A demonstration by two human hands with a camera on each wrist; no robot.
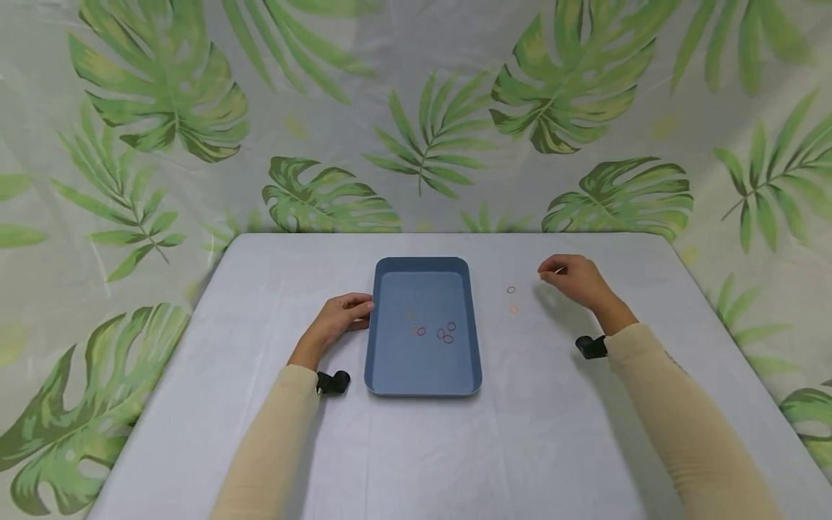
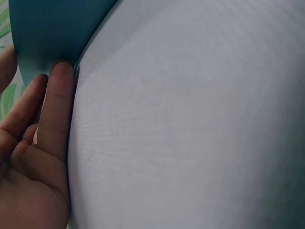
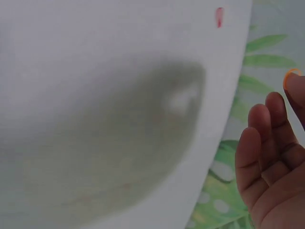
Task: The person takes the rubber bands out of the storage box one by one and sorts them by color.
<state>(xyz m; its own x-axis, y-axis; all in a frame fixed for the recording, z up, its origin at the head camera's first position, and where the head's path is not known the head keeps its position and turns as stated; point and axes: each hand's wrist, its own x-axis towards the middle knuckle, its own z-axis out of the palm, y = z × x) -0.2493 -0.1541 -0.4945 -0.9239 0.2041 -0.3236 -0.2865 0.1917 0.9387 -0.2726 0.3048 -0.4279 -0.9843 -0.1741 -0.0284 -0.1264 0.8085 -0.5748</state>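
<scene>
A blue tray [image 1: 390, 361] lies in the middle of the table with several small rubber bands [image 1: 447, 334] inside it. My left hand [image 1: 361, 310] holds the tray's left rim, the thumb above and the fingers [image 2: 59, 90] against its edge [image 2: 43, 43]. To the right of the tray my right hand [image 1: 547, 271] hovers just over the table and pinches a small orange rubber band [image 3: 290, 74] at its fingertips. Two more bands, a dark one [image 1: 510, 289] and an orange one [image 1: 513, 309], lie on the cloth between the tray and that hand.
A pale grey cloth covers the table [image 1: 416, 448]. A leaf-printed curtain [image 1: 416, 108] hangs behind and along both sides. In the right wrist view a red band [image 3: 219, 16] lies near the table's edge.
</scene>
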